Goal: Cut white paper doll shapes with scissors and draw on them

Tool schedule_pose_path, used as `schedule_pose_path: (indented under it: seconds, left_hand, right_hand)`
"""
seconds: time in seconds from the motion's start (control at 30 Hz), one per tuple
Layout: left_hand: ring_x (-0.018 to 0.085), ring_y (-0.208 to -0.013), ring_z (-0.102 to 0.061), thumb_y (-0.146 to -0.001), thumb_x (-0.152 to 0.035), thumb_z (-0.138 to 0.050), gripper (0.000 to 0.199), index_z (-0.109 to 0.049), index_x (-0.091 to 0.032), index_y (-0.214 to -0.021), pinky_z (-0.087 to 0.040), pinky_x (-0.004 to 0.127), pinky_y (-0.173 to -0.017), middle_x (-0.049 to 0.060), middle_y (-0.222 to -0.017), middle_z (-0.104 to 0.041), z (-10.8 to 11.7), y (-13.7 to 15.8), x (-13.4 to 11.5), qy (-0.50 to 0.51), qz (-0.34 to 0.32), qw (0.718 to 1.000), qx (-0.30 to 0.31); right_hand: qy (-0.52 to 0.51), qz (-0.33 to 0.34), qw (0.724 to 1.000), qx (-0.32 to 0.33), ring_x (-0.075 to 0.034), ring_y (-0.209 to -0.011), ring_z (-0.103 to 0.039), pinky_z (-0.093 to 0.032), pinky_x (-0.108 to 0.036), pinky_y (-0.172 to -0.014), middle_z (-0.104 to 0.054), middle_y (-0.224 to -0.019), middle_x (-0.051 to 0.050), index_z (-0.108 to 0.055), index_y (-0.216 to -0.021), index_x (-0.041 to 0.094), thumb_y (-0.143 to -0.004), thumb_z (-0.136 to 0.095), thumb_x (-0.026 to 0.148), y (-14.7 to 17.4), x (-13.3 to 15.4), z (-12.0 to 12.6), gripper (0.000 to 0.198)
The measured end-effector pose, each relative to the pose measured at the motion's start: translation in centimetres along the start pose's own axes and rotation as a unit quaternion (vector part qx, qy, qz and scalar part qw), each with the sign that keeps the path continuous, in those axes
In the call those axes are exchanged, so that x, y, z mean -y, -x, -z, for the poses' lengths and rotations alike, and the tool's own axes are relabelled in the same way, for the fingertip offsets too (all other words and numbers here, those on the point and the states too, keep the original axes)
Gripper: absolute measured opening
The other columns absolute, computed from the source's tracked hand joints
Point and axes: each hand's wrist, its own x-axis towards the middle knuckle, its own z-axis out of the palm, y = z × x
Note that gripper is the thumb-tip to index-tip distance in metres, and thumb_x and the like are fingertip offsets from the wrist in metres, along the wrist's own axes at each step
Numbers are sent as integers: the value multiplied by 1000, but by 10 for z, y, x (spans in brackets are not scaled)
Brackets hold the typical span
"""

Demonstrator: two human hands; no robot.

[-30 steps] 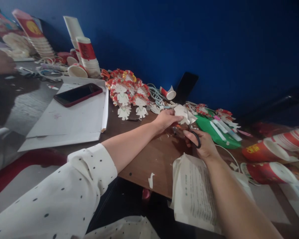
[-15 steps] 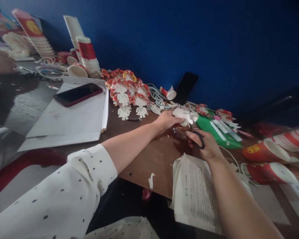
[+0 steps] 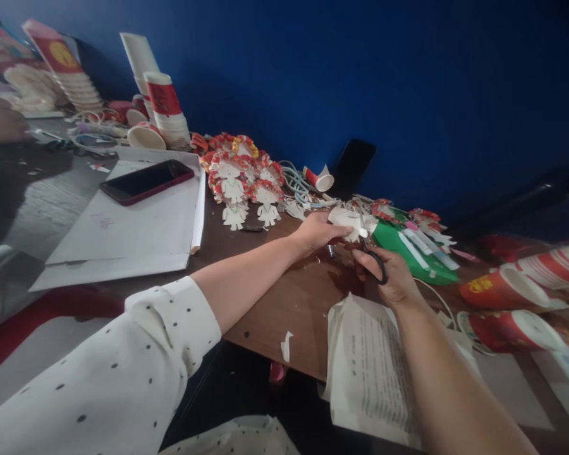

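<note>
My left hand (image 3: 318, 230) pinches a piece of white paper (image 3: 342, 218) by its near left edge, above the brown table. In my right hand (image 3: 391, 275) is a pair of scissors (image 3: 376, 264) with black handles, my fingers through the loops. The blades point away from me and lie against the paper, close to my left thumb; how far apart they are I cannot tell. Left of the paper stands a cluster of paper-cut figures (image 3: 232, 189) with red, curled paper rings round their heads.
A phone (image 3: 146, 181) rests on a white cardboard sheet (image 3: 99, 230) at left. Stacked paper cups (image 3: 168, 114) stand behind it. Markers (image 3: 415, 248) lie on something green (image 3: 389, 237). A paper bag (image 3: 370, 373) hangs at the near edge, red cups (image 3: 502, 287) lie right. Another person's hand (image 3: 2, 120) shows far left.
Almost nothing differs. The whole view has shifted very slightly, and both hands keep their hold on the paper and the scissors.
</note>
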Motion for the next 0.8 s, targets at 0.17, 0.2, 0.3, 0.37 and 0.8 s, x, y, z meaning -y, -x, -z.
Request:
schedule_pose_path:
  seconds: [0.17, 0.2, 0.3, 0.37, 0.8]
  left_hand:
    - [9, -62, -59, -71, -9, -73, 12, -65, -10, -81, -47, 26, -71, 4, -74, -68, -1, 1, 0, 14, -4, 1000, -3]
    - [9, -62, -59, -71, -9, -72, 11, -65, -10, -80, -47, 26, -70, 4, -73, -68, -1, 1, 0, 16, -5, 1000, -2]
    - [9, -59, -57, -71, -10, -73, 11, -65, -10, -79, -46, 25, -68, 4, -70, -66, -2, 0, 2, 22, -1, 1000, -3]
    - [9, -59, -57, -70, -10, -74, 12, -66, -10, -80, -45, 25, -67, 4, -71, -66, -2, -1, 4, 26, -1, 1000, -6]
    - [6, -57, -51, -70, -16, -74, 17, -68, -10, -85, -42, 23, -62, 3, -71, -64, -2, -1, 7, 3, -7, 1000, -4]
  right_hand:
    - [-2, 3, 1000, -4, -11, -50, -47, -35, -26, -52, -54, -53, 2, -61, -61, 19, -78, -71, 49, 1, 5, -3, 36]
    - [1, 7, 1000, -7, -11, -50, -47, -35, -26, -52, -54, -53, 2, -60, -60, 19, -78, -71, 50, 1, 5, -3, 37]
    - [16, 20, 1000, -15, -12, -50, -47, -35, -27, -52, -54, -52, 2, -61, -62, 19, -79, -69, 52, 1, 6, -5, 38]
    - [30, 25, 999, -22, -12, -50, -47, -36, -27, -52, -54, -51, 1, -61, -61, 19, -78, -68, 55, 1, 6, -5, 40]
    - [31, 30, 999, -22, -12, -50, -47, -35, -27, -52, -55, -53, 2, -59, -60, 20, -82, -67, 50, 1, 1, -3, 39]
